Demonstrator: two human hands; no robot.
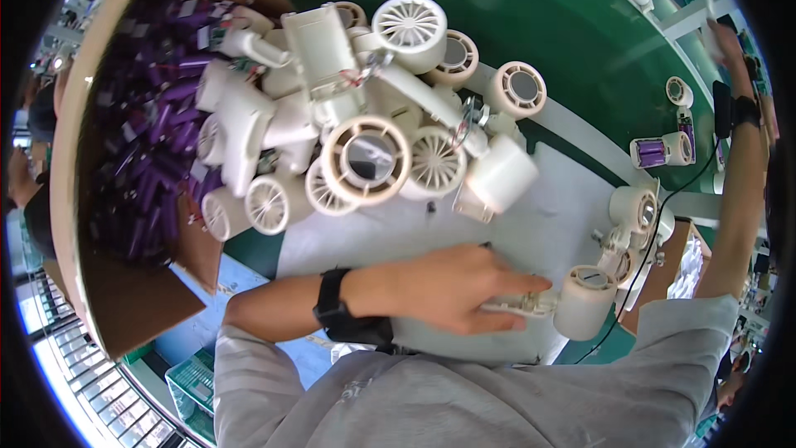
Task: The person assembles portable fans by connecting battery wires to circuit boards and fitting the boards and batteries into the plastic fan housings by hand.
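My left hand (452,290), with a black band on its wrist, grips the slim open handle of a white handheld fan (584,303). The fan's round head sticks out to the right, past my fingertips. My right arm stretches to the far upper right, where my right hand (726,43) is small and blurred near the picture's rim; its fingers are hard to make out. In front of my left hand lies a heap of white fan bodies (365,162), some with bare wires and open handles.
On the left stands a cardboard box (124,299) holding many purple battery cells (153,158). More fan parts (634,207) lie at my right by another carton (676,261). Several fans with purple cells (655,152) rest on the green belt (580,41). A black cable (681,191) hangs at the right.
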